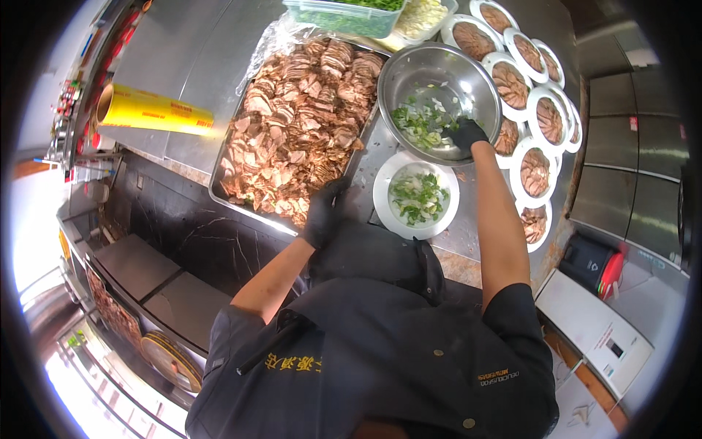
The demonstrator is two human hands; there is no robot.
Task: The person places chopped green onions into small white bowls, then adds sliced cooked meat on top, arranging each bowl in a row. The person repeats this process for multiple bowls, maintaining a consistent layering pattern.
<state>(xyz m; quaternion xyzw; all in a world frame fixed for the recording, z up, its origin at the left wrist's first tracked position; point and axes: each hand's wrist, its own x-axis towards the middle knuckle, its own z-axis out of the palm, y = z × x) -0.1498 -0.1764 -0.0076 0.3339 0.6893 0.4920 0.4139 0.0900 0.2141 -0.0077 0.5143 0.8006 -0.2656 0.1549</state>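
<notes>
My right hand [466, 134], in a black glove, reaches into a steel mixing bowl [403, 134] and touches the chopped green herbs and pale scallion pieces [422, 123] in it; its fingertips are partly hidden. Just below the bowl stands a white rimmed plate [384, 189] with a heap of the same chopped greens [418, 196]. My left hand [327, 206], gloved too, is at the lower right corner of a large metal tray [225, 204] full of sliced cooked meat [296, 126]. Its fingers are blurred, and whether they touch the meat or hold anything is unclear.
Several white plates of fanned meat slices [513, 88] crowd the right side, some overlapping. Behind the bowl are a clear tub of chopped greens [345, 19] and a container of pale chopped pieces [422, 19]. A yellow roll of cling film [156, 110] lies left of the tray; crumpled film [269, 46] borders its far corner.
</notes>
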